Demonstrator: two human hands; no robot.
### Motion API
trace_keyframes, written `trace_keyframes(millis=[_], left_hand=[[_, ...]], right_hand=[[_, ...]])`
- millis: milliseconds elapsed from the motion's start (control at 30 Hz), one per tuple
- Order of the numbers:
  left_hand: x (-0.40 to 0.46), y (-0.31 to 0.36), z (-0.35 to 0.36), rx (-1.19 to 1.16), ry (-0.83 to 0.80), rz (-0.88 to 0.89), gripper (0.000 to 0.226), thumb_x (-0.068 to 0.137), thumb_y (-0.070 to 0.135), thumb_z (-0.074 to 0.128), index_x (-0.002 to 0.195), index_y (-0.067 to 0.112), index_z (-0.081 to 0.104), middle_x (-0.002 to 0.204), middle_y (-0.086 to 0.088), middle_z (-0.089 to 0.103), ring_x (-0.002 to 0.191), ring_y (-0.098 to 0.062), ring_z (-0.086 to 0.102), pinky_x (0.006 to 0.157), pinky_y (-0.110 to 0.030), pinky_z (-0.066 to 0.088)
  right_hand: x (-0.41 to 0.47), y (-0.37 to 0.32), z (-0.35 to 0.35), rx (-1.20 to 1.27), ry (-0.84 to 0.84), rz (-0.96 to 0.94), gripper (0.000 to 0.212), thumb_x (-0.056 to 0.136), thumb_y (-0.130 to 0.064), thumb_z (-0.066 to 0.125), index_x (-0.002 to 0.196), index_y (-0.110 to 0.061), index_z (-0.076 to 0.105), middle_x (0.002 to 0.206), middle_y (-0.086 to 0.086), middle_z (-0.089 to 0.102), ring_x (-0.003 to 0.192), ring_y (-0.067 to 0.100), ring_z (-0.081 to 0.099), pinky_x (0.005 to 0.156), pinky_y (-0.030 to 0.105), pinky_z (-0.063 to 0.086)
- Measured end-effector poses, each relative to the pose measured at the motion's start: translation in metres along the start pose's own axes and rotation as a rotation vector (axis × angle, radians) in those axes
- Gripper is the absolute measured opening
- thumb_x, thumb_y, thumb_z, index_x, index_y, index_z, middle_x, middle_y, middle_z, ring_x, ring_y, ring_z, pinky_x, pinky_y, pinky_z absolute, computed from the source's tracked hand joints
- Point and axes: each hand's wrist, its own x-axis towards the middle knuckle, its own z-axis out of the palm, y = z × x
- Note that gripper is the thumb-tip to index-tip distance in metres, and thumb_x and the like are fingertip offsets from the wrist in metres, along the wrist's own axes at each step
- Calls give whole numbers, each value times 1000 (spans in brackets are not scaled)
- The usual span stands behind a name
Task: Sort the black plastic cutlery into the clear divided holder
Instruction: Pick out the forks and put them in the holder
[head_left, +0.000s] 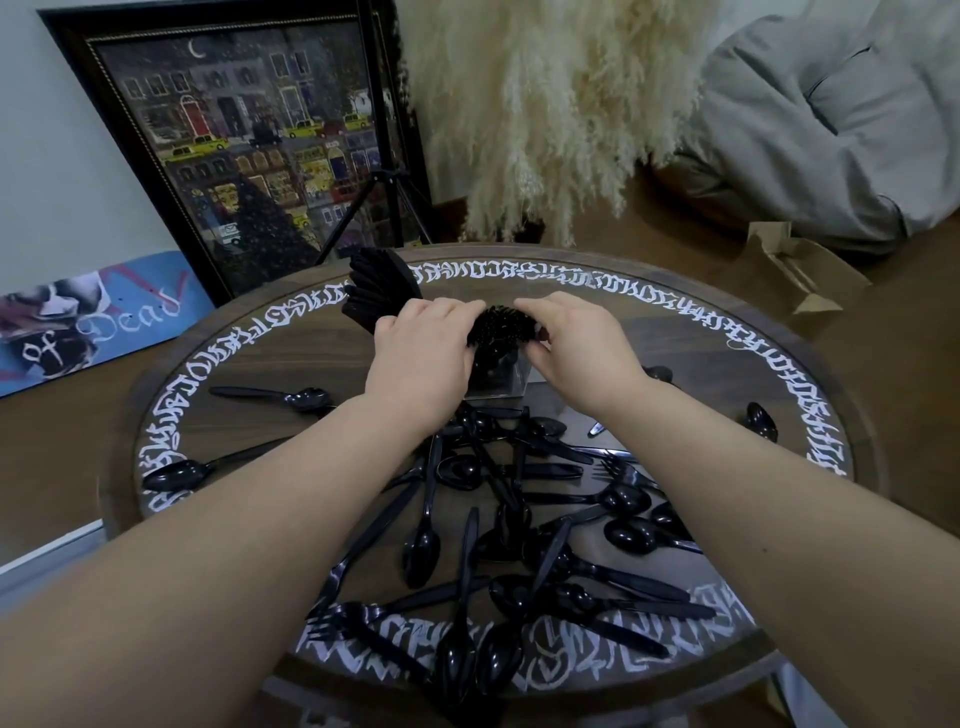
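Both of your hands meet over the clear divided holder at the far middle of the round worktop. Your left hand has its fingers curled round a bundle of black handles, which fans out up and to the left beyond your knuckles. Your right hand has its fingers curved onto the bunch of fork heads that stands out of the holder between your 2 hands; whether that grip is clamped on the forks or only pressing on them, you cannot tell from here.

The holder sits directly under the gap between your grips, its clear wall showing just below the fork heads and dark cutlery visible inside it; which compartment holds what is hidden by your hands.

Nearer to you than the grips, under and between your forearms, lies the loose pile of black cutlery: spoons, forks and knives crossing each other. To the left of your left grip, 2 spoons lie apart from the pile, one near your wrist and one close to the worktop's lettered rim. To the right of your right grip, another spoon lies alone by the rim.
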Motion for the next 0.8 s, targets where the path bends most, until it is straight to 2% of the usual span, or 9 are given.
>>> trace_keyframes(millis=[133,233,400,467,567,700,800], left_hand=[[-4,1,2,-35,-11,-7,50,96,23,51,144,21,36,139,1,46,126,-25,38,98,-43,32],[-15,-2,-2,-61,19,-3,60,92,22,58,146,17,32,143,-1,41,128,-25,37,102,-44,31],[-56,-17,-6,-65,87,22,60,84,18,67,139,15,45,137,-4,47,120,-29,46,95,-48,40],[-77,-22,-3,-65,71,7,55,82,18,68,134,15,51,133,-5,50,115,-31,49,92,-49,43],[-104,-20,2,-36,-24,17,48,84,22,67,131,18,56,131,-4,52,118,-30,48,96,-47,42],[-123,2,9,-37,-144,61,45,89,32,60,133,24,54,135,3,50,125,-25,41,101,-42,39],[-121,28,18,-45,-202,105,49,91,40,55,138,29,47,140,6,45,129,-22,36,104,-40,37]], right_hand=[[-2,3,1,4,-15,21,51,90,-18,59,140,-14,46,123,7,55,111,25,54,91,34,43],[-15,7,-3,28,10,14,55,90,-17,60,142,-14,42,128,6,52,106,24,57,87,35,46],[-62,10,-12,14,-9,19,51,89,-14,59,139,-17,46,122,3,54,95,20,58,82,38,49],[-83,11,-13,29,-21,52,48,89,-13,59,136,-17,50,119,2,56,94,19,58,81,33,48],[-112,22,-16,41,-20,196,36,89,-10,59,124,-16,61,112,2,60,92,18,60,81,23,39],[-145,45,-19,-60,-44,461,21,91,-16,58,108,-16,71,107,6,66,101,27,58,84,32,45],[-162,57,-24,-116,-72,514,21,92,-21,57,106,-17,72,105,7,67,100,30,55,88,36,45]])
